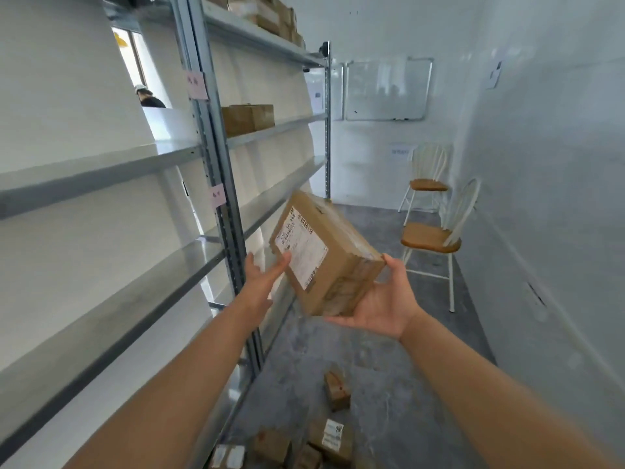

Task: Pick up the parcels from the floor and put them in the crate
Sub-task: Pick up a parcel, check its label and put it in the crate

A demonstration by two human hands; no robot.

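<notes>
Just one camera here, head-mounted and wide-angle, so no second view to overlap with. It looks forward and a bit down along a narrow room, from standing height. Both forearms reach out from the bottom edge, so the hands sit close to the lens, mid-frame. Metal shelving (216, 184) runs along the left and bends from the lens distortion, the floor (389, 367) fills the lower middle, and two chairs (433, 238) and a whiteboard (385, 89) sit well off at the far end

Both my arms reach forward. Left hand (262, 277) flat, fingers extended, thumb up. Right hand (384, 301) palm-up, cupped, fingers spread.
</notes>
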